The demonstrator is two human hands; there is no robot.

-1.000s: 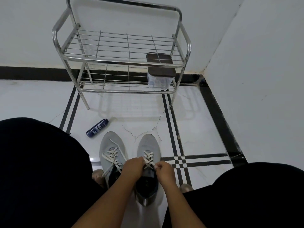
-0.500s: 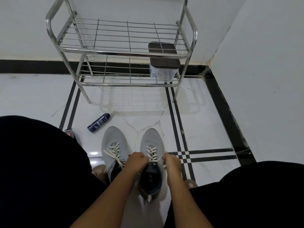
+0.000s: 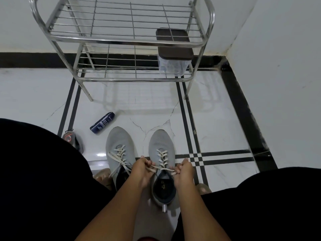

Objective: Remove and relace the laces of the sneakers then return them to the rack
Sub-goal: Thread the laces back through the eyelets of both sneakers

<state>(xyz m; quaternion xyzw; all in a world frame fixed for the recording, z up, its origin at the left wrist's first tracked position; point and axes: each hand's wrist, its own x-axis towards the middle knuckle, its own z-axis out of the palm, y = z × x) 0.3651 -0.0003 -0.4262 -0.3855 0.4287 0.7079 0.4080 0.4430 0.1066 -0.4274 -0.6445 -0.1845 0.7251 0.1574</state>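
Steel rack (image 3: 121, 39) stood against the wall, both wire shelves without shoes; a dark-lidded clear box (image 3: 173, 54) sat at the right end of its lower shelf. Two grey sneakers lay side by side on the white floor (image 3: 217, 122) in front of it, long axes parallel, toes toward the rack, heels toward the person. Left sneaker (image 3: 119, 148) laced and tied, its ends loose. Right sneaker (image 3: 160, 146) laced; its lace (image 3: 161, 168) ran sideways across the tongue, one end in each fist. Left hand (image 3: 143, 169) fingers closed on the left end, right hand (image 3: 184, 171) fingers closed on the right end, sneaker between them. Spray can (image 3: 102, 122) lay left of the toes.
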